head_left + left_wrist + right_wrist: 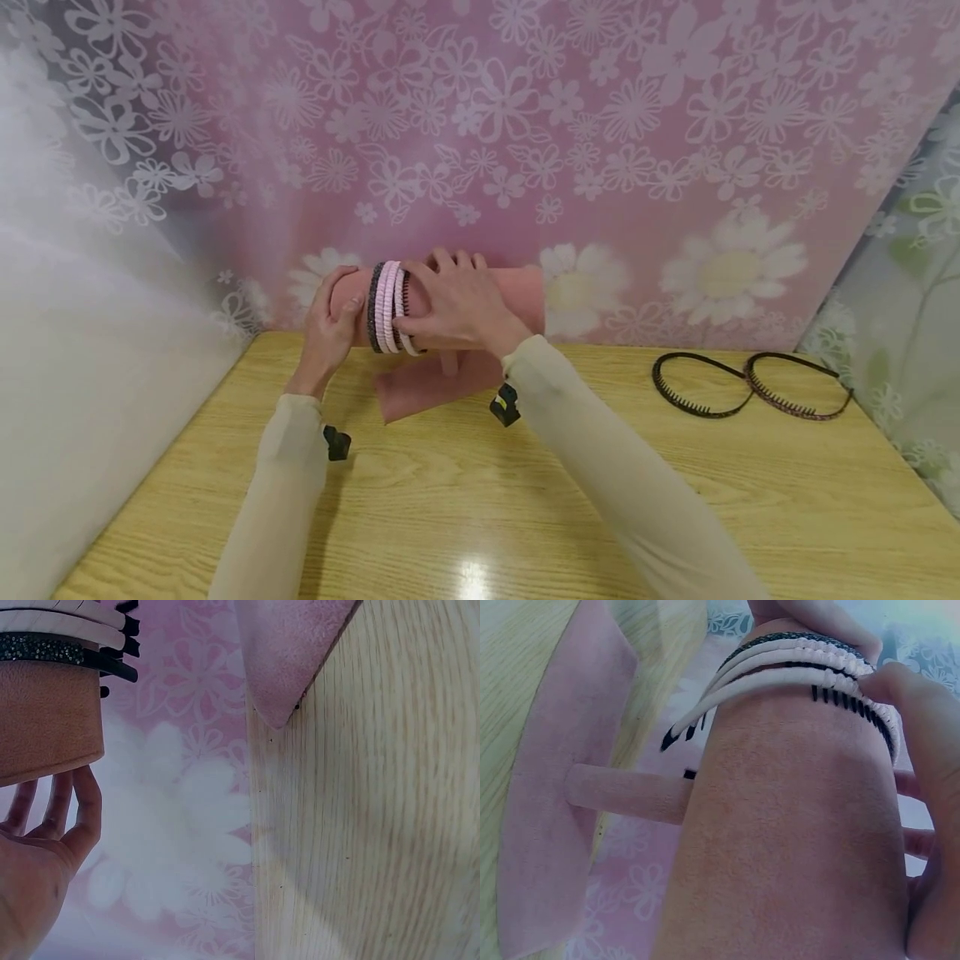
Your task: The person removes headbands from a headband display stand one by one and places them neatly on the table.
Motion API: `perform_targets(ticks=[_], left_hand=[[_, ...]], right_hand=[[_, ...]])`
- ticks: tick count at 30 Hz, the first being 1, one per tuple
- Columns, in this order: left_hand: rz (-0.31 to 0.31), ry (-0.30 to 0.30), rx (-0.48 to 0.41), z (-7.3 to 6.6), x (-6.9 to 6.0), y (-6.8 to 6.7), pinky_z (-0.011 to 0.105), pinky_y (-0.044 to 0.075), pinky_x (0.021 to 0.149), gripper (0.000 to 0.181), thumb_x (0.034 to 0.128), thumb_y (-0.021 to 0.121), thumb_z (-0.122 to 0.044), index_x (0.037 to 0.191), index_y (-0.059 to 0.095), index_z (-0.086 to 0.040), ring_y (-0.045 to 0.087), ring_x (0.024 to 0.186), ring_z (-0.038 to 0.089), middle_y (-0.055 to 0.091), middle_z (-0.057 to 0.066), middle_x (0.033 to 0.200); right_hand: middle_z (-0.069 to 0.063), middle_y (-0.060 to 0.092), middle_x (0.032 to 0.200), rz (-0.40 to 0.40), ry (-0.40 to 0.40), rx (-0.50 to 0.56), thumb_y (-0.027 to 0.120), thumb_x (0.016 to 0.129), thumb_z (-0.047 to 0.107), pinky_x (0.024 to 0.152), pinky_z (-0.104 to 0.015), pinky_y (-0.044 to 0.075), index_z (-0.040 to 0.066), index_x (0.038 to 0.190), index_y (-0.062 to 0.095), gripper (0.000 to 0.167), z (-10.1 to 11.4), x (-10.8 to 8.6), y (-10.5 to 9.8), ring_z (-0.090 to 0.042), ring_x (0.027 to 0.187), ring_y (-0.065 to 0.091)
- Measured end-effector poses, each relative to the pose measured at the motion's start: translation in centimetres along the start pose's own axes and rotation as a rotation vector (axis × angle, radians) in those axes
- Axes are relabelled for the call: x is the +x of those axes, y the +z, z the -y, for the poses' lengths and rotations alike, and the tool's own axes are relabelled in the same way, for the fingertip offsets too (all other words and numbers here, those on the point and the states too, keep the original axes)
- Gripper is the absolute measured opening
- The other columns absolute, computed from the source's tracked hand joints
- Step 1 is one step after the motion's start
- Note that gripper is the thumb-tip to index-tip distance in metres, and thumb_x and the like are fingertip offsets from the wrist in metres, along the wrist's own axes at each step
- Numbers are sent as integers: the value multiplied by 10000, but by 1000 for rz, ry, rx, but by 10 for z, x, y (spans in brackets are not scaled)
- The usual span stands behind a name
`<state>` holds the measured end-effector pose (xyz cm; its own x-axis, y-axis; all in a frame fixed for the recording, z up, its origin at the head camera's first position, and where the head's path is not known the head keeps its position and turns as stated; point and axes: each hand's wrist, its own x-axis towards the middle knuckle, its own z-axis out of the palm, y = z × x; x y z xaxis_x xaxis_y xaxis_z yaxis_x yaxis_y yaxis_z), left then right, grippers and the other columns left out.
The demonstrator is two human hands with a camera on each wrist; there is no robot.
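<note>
A pink, fabric-covered headband stand (519, 296) is near the back of the table, its roll lying sideways above a flat base (405, 398). Several headbands circle the roll's left part: a dark glittery one (374, 312) outermost, then pale pink pleated ones (387, 308). My left hand (324, 333) grips the roll's left end, thumb in front. Reaching over the roll, my right hand (465, 302) pinches the rightmost pale headband (787, 679), whose black teeth show in the right wrist view. The back of the roll is hidden in the head view.
Two dark toothed headbands, one black (693, 409) and one speckled (776, 403), lie side by side at the table's right. A pink floral curtain (465, 167) hangs right behind the stand. The wooden table (420, 517) extends toward me in front of it.
</note>
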<state>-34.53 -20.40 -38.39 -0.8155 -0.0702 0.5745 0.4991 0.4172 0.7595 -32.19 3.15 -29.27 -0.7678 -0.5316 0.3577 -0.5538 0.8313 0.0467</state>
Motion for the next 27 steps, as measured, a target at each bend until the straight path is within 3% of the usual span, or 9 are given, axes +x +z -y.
perform_targets(ticks=[8,13,22,27], left_hand=[[-8,14,2,0,2,0,585,410,1037,493,1012,572,-413,1474,517,-250,550,1242,344,540,85,1484],[-18,12,2,-1,0,-1,592,407,1039,470,1009,577,-343,1469,525,-260,549,1241,360,539,86,1487],[-11,10,-9,-34,-8,-3,610,396,1043,459,1008,572,-244,1446,530,-113,536,1221,442,526,215,1465],[-6,17,-20,-23,-5,-2,602,399,1035,470,1008,581,-261,1455,527,-125,545,1206,429,538,188,1460]], right_hand=[[-96,514,1451,41,-1,74,588,877,664,1094,-518,402,231,1555,408,825,-4,-1,-7,-340,1283,516],[-82,518,1446,48,-10,125,617,874,616,1068,-497,410,235,1549,417,801,-5,0,-8,-318,1277,518],[-68,505,1454,90,-2,165,615,885,610,1136,-548,365,220,1529,446,772,-6,-1,-12,-279,1312,480],[-48,506,1454,127,14,199,613,894,614,1170,-572,337,214,1519,453,760,-10,-3,-18,-237,1338,457]])
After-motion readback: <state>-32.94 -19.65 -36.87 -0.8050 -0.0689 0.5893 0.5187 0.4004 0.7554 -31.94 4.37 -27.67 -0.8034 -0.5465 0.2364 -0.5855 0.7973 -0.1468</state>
